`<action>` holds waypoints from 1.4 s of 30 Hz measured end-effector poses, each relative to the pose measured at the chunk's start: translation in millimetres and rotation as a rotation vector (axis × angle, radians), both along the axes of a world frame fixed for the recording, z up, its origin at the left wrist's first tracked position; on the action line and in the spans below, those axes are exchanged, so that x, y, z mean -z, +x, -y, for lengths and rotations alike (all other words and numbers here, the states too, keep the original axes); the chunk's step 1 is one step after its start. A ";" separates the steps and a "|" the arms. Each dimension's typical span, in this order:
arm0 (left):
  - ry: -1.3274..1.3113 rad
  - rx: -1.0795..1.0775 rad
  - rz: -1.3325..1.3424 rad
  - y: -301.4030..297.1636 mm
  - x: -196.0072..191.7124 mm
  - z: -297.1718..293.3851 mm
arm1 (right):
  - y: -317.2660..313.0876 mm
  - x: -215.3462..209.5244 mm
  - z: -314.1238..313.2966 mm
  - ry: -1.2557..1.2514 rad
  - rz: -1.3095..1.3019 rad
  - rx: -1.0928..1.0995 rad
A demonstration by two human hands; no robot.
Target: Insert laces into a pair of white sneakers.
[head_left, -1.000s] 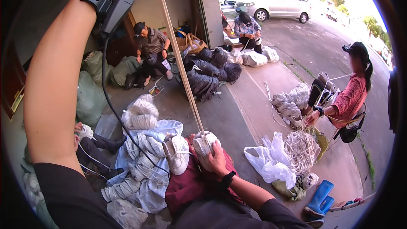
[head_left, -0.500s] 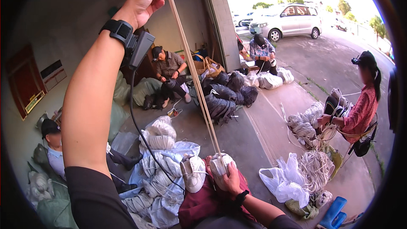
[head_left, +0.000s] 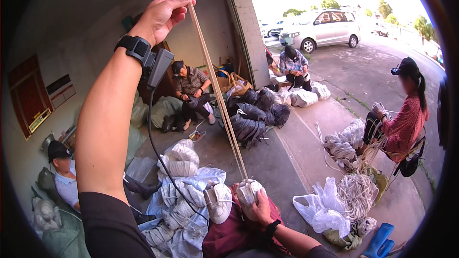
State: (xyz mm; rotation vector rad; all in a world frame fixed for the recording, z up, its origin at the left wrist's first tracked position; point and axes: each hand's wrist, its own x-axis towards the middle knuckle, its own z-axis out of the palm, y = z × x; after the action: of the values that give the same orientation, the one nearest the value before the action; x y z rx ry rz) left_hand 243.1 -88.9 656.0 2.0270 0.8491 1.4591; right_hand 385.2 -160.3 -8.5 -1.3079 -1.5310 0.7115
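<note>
My left hand is raised high at the upper left, fingers pinched on the ends of a long, pale shoelace. The lace runs taut in two strands down to a white shoe on my lap. Around the side of that shoe, my right hand is closed, thumb along its upper. A second white shoe, with lace across its front, rests just to the left on dark red cloth. My left wrist carries a black strap and a small box with a cable.
White bundles on a pale blue sheet lie at left. Black bundles sit ahead. A plastic bag, a lace heap and blue boots lie at right. Several people sit around, one in red; a van stands outside.
My view has tilted up slightly, and my left hand appears a little lower in it. Both hands keep their grips. The person in red at right has raised their hands.
</note>
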 end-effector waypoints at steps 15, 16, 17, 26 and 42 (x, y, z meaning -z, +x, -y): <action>0.003 -0.011 0.010 0.8 4.8 -1.1 | 2.6 -4.8 4.6 -0.006 0.016 -0.003; 0.002 -0.013 0.011 0.1 4.8 -1.1 | 2.1 -2.9 4.4 0.001 0.008 -0.001; 0.005 -0.010 0.002 -0.5 4.0 -1.1 | 2.1 -0.9 4.6 0.001 0.009 -0.003; 0.030 -0.008 -0.036 -4.9 2.2 -3.6 | -3.5 5.7 -6.4 -0.002 0.017 0.012; -0.037 0.041 0.065 -8.2 20.0 -27.6 | -2.8 26.4 -11.8 -0.030 0.003 0.012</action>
State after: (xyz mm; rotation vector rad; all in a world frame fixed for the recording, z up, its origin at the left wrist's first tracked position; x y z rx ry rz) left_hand 234.9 -61.3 636.0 1.9483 0.7976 1.4673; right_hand 382.4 -148.5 -34.9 -1.3401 -1.5186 0.7278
